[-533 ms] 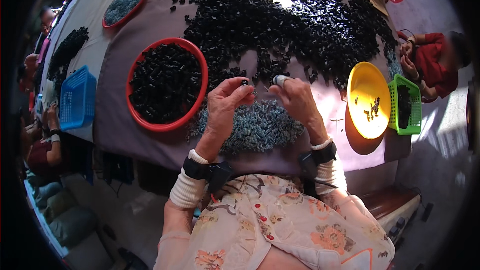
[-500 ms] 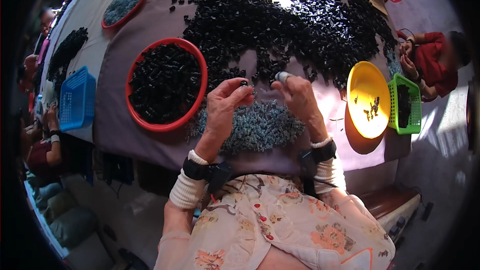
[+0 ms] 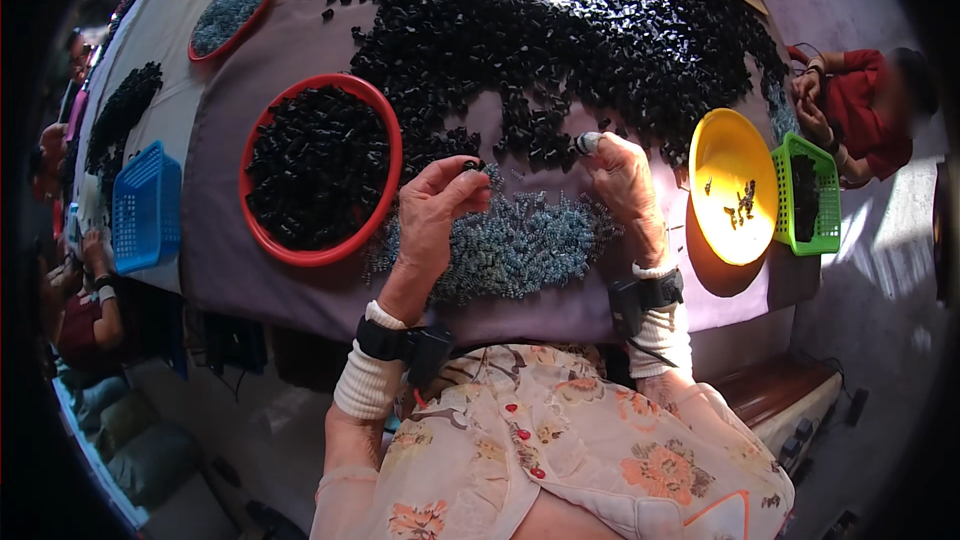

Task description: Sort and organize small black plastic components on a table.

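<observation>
My left hand (image 3: 430, 225) pinches a small black plastic piece (image 3: 473, 166) between thumb and forefinger, above the near edge of the black heap. My right hand (image 3: 625, 180) is closed to the right of it, with a pale wrap (image 3: 588, 143) on one finger. Whatever its fingertips hold is too small to make out. Under and between both hands lies a pile of small silvery springs (image 3: 520, 255). Beyond the hands spreads a large heap of small black plastic pieces (image 3: 470, 45). A red basin (image 3: 393, 195) full of black pieces stands left of my left hand.
On the right are a tilted yellow plate (image 3: 712, 165) with a few dark bits and a green basket (image 3: 829, 210). A blue basket (image 3: 145, 210) and a red tray (image 3: 262, 15) of springs stand left. Co-workers sit at both sides; one wears a red shirt (image 3: 868, 105).
My hands have moved a little farther apart, the right one going right. My left hand keeps its pinch on the black piece. The whole view has shifted slightly.
</observation>
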The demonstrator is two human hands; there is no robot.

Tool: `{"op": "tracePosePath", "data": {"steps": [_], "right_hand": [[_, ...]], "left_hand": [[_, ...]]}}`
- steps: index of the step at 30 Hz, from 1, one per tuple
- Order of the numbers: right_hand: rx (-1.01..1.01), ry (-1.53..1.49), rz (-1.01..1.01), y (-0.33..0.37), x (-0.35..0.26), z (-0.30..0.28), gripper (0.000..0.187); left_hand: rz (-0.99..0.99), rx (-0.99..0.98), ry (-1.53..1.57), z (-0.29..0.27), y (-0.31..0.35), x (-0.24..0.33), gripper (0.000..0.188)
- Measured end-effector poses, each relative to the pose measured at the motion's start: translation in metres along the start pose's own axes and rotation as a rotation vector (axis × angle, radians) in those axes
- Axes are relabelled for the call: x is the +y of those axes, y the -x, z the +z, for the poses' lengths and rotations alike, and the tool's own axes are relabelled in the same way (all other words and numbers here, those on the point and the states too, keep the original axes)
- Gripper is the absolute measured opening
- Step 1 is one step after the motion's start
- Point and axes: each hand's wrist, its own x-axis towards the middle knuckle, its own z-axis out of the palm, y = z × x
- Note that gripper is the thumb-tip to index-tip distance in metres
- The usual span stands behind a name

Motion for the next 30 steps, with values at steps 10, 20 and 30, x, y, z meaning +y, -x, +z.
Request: {"op": "tracePosePath", "data": {"steps": [10,20,30], "right_hand": [[-0.158,0.304,-0.105,-0.003,-0.006,0.011,0.023],[-0.086,-0.221,-0.068,-0.003,-0.053,0.002,0.014],[-0.092,-0.283,-0.256,-0.013,-0.078,0.012,0.014]], "left_hand": [[-0.035,-0.030,-0.032,0.005,-0.004,-0.006,0.023],[-0.075,-0.110,-0.013,0.027,-0.003,-0.012,0.021],[-0.011,-0.155,0.120,0.021,-0.003,-0.002,0.020]]}}
